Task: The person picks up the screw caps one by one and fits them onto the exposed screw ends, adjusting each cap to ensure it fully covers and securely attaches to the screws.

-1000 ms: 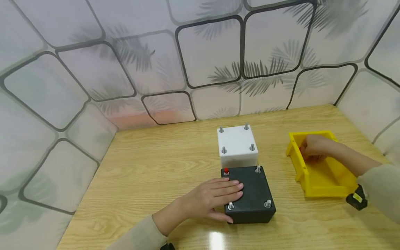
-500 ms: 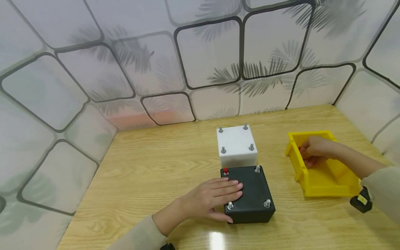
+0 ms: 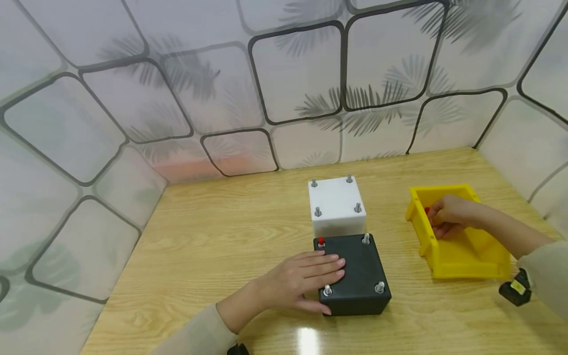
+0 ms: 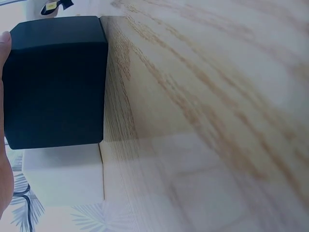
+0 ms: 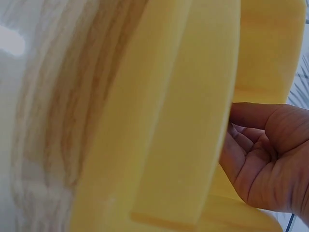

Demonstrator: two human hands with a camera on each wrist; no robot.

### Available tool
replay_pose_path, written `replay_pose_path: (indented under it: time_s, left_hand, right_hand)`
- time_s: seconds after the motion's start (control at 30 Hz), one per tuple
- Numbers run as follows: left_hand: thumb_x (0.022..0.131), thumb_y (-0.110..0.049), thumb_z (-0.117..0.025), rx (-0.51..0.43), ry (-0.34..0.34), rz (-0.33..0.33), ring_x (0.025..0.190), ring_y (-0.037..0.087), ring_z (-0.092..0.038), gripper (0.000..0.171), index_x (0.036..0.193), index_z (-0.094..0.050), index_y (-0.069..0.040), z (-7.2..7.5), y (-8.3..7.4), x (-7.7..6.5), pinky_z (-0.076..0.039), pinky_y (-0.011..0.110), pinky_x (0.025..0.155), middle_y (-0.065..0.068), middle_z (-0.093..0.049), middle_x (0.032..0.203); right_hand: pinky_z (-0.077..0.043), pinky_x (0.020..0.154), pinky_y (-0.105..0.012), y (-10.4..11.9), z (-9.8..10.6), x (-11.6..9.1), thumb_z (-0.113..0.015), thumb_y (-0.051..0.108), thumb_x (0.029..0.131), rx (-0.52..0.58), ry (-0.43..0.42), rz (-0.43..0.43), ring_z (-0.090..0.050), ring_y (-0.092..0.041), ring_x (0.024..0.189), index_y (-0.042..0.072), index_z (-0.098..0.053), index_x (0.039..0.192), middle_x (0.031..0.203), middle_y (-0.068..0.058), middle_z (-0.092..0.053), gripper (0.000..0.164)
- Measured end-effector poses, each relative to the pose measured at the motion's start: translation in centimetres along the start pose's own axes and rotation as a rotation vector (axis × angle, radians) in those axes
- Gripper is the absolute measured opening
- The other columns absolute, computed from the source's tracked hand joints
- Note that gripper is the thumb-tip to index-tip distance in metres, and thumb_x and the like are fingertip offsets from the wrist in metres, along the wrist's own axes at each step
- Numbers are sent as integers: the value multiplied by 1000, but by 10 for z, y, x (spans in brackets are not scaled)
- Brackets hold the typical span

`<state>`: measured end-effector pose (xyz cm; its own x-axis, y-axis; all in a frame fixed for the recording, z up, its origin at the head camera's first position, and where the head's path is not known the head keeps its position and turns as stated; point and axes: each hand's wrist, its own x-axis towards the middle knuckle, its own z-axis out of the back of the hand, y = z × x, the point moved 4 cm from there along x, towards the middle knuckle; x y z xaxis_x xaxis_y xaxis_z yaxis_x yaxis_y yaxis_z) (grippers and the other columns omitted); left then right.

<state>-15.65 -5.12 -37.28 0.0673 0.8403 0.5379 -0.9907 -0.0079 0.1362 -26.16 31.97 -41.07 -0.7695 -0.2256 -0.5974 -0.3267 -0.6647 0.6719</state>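
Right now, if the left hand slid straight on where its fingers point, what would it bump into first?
Probably the yellow bin: the left hand seems aimed between the two right-hand bolts on the black box, though depth is unclear and it might brush the far one.

Head cam: high up, facing forward and down, widest view; covers bench (image 3: pixel 239 231), left hand (image 3: pixel 296 278), right hand (image 3: pixel 451 214) and wall (image 3: pixel 301 74). Left wrist cam: low, close, rolled sideways so bench fills the right; faces the side of the black box (image 4: pixel 55 96), white box (image 4: pixel 63 169) farther off. Right wrist cam: very close, also rolled, yellow bin (image 5: pixel 183 125) wall across the middle, bench at left. Head and left wrist share both boxes; head and right wrist share bin and right hand.
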Motion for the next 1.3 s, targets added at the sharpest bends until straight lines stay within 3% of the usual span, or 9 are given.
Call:
replay_pose_path:
  time_s: [0.3, 0.63, 1.3]
  left_hand:
    - [78, -53, -71, -6, 1, 6, 127, 27, -50, 74, 125, -59, 2, -1, -2, 1, -35, 38, 111, 17, -54, 134]
    - [78, -53, -71, -20, 9, 17, 128, 27, -49, 74, 126, -59, 2, -3, -4, 2, -34, 37, 111, 16, -54, 135]
    - [79, -54, -69, 2, -6, 11, 126, 27, -50, 73, 125, -59, 2, -2, -5, 3, -35, 38, 110, 16, -54, 134]
  right_hand:
    - [-59, 63, -33, 1, -1, -5, -49, -1, 91, 5, -21, 26, -67, -16, 63, -15, -57, 104, 68, -6, -67, 20]
    - [-59, 67, -32, 1, 9, -15, -54, 10, 95, 65, -44, 43, -68, -16, 71, -10, -60, 108, 79, -4, -69, 25]
    - [-58, 77, -36, -5, 16, -34, -55, 13, 96, 208, -52, 100, -70, -17, 80, -18, -50, 124, 92, -7, -71, 42]
